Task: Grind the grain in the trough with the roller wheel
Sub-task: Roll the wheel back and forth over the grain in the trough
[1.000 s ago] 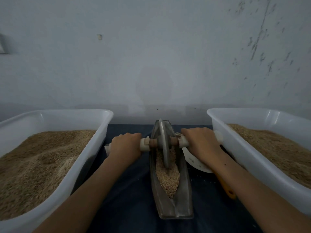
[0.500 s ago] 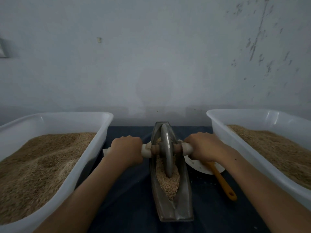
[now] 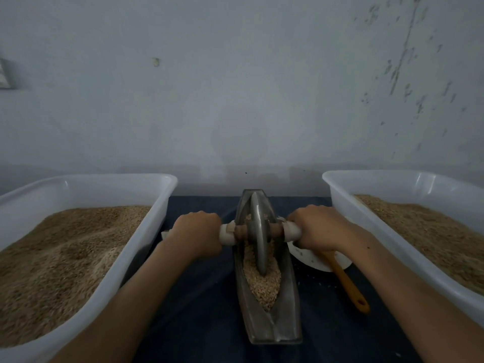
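A narrow boat-shaped metal trough [image 3: 288, 318] lies lengthwise on the dark cloth, pointing away from me. Pale grain [image 3: 264, 286] fills its groove. A grey metal roller wheel [image 3: 259, 237] stands upright in the groove at the trough's middle to far part, its wooden axle ending in white handles. My left hand [image 3: 197, 233] grips the left handle and my right hand [image 3: 318, 227] grips the right handle; both handles are mostly hidden under the fingers.
Large white tubs of brown grain stand on either side, the left tub [image 3: 146, 231] and the right tub [image 3: 348, 218], close to my forearms. A white dish [image 3: 311, 260] with an orange-handled spoon [image 3: 348, 286] lies right of the trough. A grey wall rises behind.
The wheel has rolled a little towards me along the groove, with both hands moving on the handles. The dish and orange spoon, covered by my right hand a second ago, now show.
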`<state>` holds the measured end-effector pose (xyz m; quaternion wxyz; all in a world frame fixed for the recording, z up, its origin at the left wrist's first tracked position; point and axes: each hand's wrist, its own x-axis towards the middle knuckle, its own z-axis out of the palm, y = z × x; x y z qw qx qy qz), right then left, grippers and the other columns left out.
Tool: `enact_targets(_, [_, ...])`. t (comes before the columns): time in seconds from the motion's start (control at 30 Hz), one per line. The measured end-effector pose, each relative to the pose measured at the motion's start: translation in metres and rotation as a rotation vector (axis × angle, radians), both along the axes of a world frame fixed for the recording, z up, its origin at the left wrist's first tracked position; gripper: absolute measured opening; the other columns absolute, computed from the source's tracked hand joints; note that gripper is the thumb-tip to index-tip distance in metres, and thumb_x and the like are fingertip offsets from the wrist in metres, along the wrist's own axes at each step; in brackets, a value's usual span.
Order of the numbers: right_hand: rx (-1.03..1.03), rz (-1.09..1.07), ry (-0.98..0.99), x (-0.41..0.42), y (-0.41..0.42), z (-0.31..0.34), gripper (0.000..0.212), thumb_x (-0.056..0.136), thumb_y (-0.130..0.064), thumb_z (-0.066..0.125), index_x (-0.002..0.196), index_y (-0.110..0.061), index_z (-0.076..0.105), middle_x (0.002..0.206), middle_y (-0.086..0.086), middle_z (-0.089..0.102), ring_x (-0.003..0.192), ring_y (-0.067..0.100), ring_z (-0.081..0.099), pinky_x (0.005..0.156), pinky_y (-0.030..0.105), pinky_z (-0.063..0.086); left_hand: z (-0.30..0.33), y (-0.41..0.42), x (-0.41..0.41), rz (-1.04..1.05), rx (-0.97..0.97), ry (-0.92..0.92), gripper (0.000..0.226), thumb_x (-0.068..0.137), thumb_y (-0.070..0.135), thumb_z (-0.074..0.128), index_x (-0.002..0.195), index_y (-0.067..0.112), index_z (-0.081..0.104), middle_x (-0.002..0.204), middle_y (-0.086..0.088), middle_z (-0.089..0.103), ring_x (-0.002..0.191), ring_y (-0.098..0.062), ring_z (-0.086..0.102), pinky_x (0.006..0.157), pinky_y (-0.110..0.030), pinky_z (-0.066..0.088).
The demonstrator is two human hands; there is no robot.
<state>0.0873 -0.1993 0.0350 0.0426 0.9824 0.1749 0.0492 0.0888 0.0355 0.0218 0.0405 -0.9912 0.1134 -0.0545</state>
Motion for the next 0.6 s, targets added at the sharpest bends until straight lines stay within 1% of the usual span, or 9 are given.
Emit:
enact_targets(0.07, [-0.027, 0.011, 0.065, -0.003, 0.001, 0.005, 0.018, 0.083, -0.026, 0.065, 0.091, -0.036, 0.053, 0.079, -0.009, 0.053, 0.074, 0.012, 0.052, 0.055, 0.024, 0.033, 0.002, 0.001, 0.0, 0.001, -0.003, 0.068, 0.027, 0.079, 0.034, 0.064, 0.101, 0.019, 0.059, 0.08, 0.006, 0.053, 0.077, -0.015, 0.055, 0.07, -0.028, 0.044])
enact_targets(0.1, [-0.028, 0.01, 0.073, -0.004, 0.001, 0.007, 0.019, 0.082, -0.026, 0.065, 0.096, -0.035, 0.057, 0.08, -0.008, 0.053, 0.074, 0.012, 0.052, 0.054, 0.023, 0.032, 0.002, 0.001, 0.0, 0.005, -0.002, 0.076, 0.027, 0.079, 0.035, 0.065, 0.101, 0.019, 0.058, 0.077, 0.007, 0.051, 0.076, -0.015, 0.054, 0.07, -0.028, 0.044])
enact_targets(0.17, [-0.013, -0.001, 0.069, -0.004, 0.002, 0.006, 0.02, 0.083, -0.025, 0.065, 0.101, -0.033, 0.06, 0.083, -0.007, 0.055, 0.076, 0.012, 0.053, 0.059, 0.025, 0.035, 0.001, 0.0, 0.0, 0.021, 0.007, 0.056, 0.028, 0.079, 0.036, 0.065, 0.1, 0.019, 0.058, 0.077, 0.007, 0.05, 0.076, -0.015, 0.054, 0.071, -0.028, 0.044])
enact_targets(0.23, [0.009, -0.012, 0.016, -0.004, 0.003, 0.002, 0.014, 0.085, -0.024, 0.062, 0.095, -0.033, 0.057, 0.085, -0.006, 0.057, 0.078, 0.015, 0.055, 0.064, 0.027, 0.037, -0.001, -0.001, 0.0, 0.038, 0.006, 0.018, 0.027, 0.08, 0.036, 0.065, 0.101, 0.02, 0.057, 0.084, 0.005, 0.056, 0.08, -0.016, 0.056, 0.072, -0.028, 0.045])
enact_targets(0.33, [0.031, -0.026, -0.186, 0.001, 0.003, -0.01, 0.012, 0.088, -0.024, 0.055, 0.085, -0.031, 0.046, 0.09, -0.004, 0.062, 0.083, 0.019, 0.059, 0.065, 0.029, 0.034, -0.006, -0.003, 0.0, 0.048, -0.03, -0.107, 0.019, 0.085, 0.032, 0.059, 0.099, 0.021, 0.055, 0.096, 0.002, 0.062, 0.088, -0.018, 0.06, 0.073, -0.029, 0.045])
enact_targets(0.43, [0.063, -0.021, -0.356, 0.007, 0.003, -0.02, 0.014, 0.09, -0.024, 0.052, 0.083, -0.029, 0.041, 0.089, -0.005, 0.063, 0.082, 0.019, 0.06, 0.063, 0.029, 0.031, -0.01, -0.005, -0.001, 0.043, -0.079, -0.25, 0.014, 0.089, 0.033, 0.053, 0.096, 0.022, 0.05, 0.094, 0.002, 0.062, 0.083, -0.017, 0.059, 0.069, -0.028, 0.041])
enact_targets(0.53, [0.075, -0.028, -0.362, 0.009, 0.002, -0.023, 0.014, 0.089, -0.024, 0.052, 0.082, -0.028, 0.041, 0.087, -0.005, 0.063, 0.08, 0.019, 0.059, 0.061, 0.03, 0.029, -0.011, -0.005, -0.001, 0.029, -0.073, -0.286, 0.015, 0.089, 0.036, 0.054, 0.094, 0.022, 0.048, 0.091, 0.003, 0.061, 0.079, -0.016, 0.057, 0.068, -0.028, 0.041])
enact_targets(0.6, [0.068, -0.034, -0.288, 0.008, 0.001, -0.018, 0.012, 0.088, -0.024, 0.053, 0.082, -0.029, 0.044, 0.088, -0.004, 0.062, 0.081, 0.019, 0.059, 0.062, 0.03, 0.033, -0.009, -0.005, -0.001, 0.034, -0.042, -0.244, 0.015, 0.087, 0.034, 0.056, 0.094, 0.022, 0.051, 0.092, 0.003, 0.062, 0.083, -0.017, 0.059, 0.069, -0.028, 0.041])
